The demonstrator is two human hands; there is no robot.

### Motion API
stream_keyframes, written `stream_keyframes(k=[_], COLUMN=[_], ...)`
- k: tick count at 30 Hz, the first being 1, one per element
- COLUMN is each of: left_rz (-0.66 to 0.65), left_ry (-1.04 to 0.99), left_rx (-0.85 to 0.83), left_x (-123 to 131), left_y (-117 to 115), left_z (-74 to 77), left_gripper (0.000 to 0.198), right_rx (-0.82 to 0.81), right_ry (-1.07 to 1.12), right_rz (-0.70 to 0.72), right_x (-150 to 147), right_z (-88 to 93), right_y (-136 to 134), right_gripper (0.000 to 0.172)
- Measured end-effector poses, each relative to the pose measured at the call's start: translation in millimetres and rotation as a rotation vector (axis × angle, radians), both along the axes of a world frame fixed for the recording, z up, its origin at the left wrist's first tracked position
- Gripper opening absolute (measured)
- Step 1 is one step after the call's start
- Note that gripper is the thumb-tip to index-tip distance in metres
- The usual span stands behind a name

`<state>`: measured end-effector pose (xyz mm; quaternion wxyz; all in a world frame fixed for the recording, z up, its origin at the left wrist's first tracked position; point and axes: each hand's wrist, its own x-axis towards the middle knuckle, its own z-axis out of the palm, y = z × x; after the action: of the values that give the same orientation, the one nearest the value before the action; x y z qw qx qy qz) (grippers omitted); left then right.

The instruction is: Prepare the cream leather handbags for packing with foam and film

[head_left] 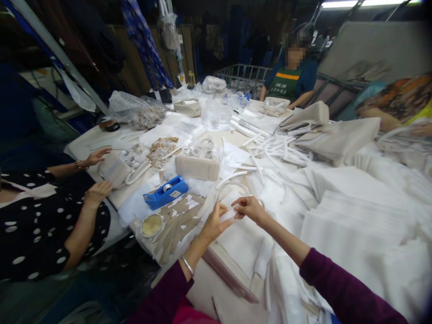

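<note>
Fingers of left hand (213, 223), right hand (248, 208) clamped on white strip (228, 214), ends hidden.

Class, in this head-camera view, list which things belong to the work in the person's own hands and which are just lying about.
In the work: left hand and right hand, pinching a small white strip.

Lying about: blue plastic tape dispenser; beige rectangular bag; curved white tubes; narrow beige cut strips.

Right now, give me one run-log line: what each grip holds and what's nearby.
left grip: white strip | right grip: same strip | nearby: blue tape dispenser
</note>
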<state>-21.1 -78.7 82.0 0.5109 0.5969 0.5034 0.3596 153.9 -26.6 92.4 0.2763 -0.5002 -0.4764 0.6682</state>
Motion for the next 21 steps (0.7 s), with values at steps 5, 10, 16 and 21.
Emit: stream_keyframes(k=[5,10,16,21], left_rz=[-0.093,-0.066,0.132,0.185], left_ry=[-0.259,-0.385,-0.298,-0.210], left_rx=[-0.319,-0.290,-0.139,-0.075], left_x=[2,7,11,14], left_y=[19,9,8,16], left_z=[13.3,16.7,6.2,-3.3], left_gripper=[0.028,0.034,0.028,0.026], right_rx=[0.130,0.175,0.265,0.369], right_ry=[-0.086,-0.124,-0.122,-0.158], right_rz=[-0.016,-0.051,-0.232,-0.486], right_x=[-7,-15,-29,-39], right_z=[17.7,29.0,25.6,18.8], right_y=[-6,-16,-24,-52], right_gripper=[0.012,0.013,0.012,0.026])
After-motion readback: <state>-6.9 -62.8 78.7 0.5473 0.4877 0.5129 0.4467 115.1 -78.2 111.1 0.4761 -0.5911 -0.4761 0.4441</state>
